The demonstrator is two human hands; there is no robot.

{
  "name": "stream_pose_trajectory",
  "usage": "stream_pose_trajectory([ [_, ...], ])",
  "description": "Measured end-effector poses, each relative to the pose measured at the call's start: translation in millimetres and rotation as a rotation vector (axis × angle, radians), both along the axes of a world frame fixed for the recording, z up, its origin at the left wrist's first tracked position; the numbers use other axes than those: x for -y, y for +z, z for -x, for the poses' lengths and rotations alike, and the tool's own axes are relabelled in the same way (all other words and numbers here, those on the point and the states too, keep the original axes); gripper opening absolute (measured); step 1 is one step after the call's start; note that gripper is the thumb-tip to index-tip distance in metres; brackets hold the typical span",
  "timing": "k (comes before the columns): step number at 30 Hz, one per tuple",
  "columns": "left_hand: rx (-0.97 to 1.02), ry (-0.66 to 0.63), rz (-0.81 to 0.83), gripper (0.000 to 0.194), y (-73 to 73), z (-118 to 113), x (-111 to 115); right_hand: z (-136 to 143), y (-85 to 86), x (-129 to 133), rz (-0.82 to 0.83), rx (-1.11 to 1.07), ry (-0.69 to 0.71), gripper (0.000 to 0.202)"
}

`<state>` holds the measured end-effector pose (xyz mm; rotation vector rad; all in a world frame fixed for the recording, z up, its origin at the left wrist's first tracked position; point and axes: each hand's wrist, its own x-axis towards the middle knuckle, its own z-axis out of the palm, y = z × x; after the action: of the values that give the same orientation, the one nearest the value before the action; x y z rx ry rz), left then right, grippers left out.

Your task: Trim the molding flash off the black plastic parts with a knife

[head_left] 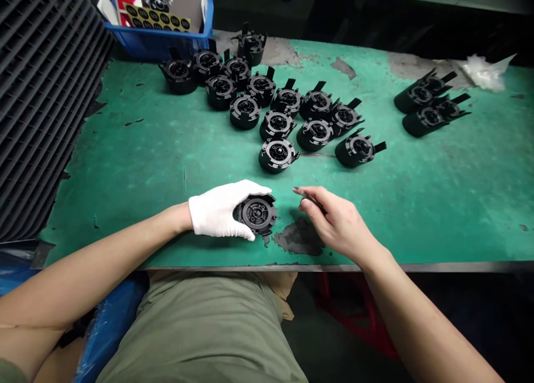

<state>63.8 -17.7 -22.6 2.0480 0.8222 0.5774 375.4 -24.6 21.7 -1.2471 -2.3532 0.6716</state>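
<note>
My left hand (pixel 225 209), in a white glove, is wrapped round the left side of a round black plastic part (pixel 257 213) near the table's front edge. Concentric rings and small tabs show on the part's upper face. To its right, my bare right hand (pixel 334 219) pinches a thin dark tool (pixel 312 198), whose tip points up and left and does not touch the part. Most of the tool is hidden in the fingers. Just beyond my hands stands another black part (pixel 278 154) of similar shape.
Several similar black parts (pixel 245 111) stand in a group on the green table (pixel 167 149); more (pixel 431 116) are at the right, near a clear plastic bag (pixel 486 71). A blue bin (pixel 162 43) is at the back left, beside stacked black ribbed trays (pixel 45 105).
</note>
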Motion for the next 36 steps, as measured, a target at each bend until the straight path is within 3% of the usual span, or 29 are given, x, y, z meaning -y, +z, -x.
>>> stream_pose_trajectory([
  [4,0.003,0.009,-0.006,0.099,1.0,-0.5,0.8,3.5,5.8,15.1,-0.115,0.199,0.179,0.038],
  [11,-0.003,0.008,-0.024,0.099,3.4,-0.9,1.7,11.6,5.8,49.5,-0.15,0.238,0.1,0.025],
  [14,-0.009,-0.012,-0.046,0.097,3.7,-0.5,1.0,6.6,7.3,39.9,-0.198,0.323,0.136,0.028],
  [18,-0.012,-0.04,-0.054,0.098,3.4,-0.2,-0.4,0.1,9.1,17.3,-0.301,0.428,0.293,0.033],
  [29,-0.019,-0.053,-0.054,0.099,2.8,-0.7,-0.7,1.4,19.7,-14.1,-0.295,0.485,0.542,0.03],
  [36,-0.032,-0.062,-0.067,0.098,1.6,-0.2,-1.2,4.8,26.8,-30.3,-0.331,0.514,0.676,0.038],
])
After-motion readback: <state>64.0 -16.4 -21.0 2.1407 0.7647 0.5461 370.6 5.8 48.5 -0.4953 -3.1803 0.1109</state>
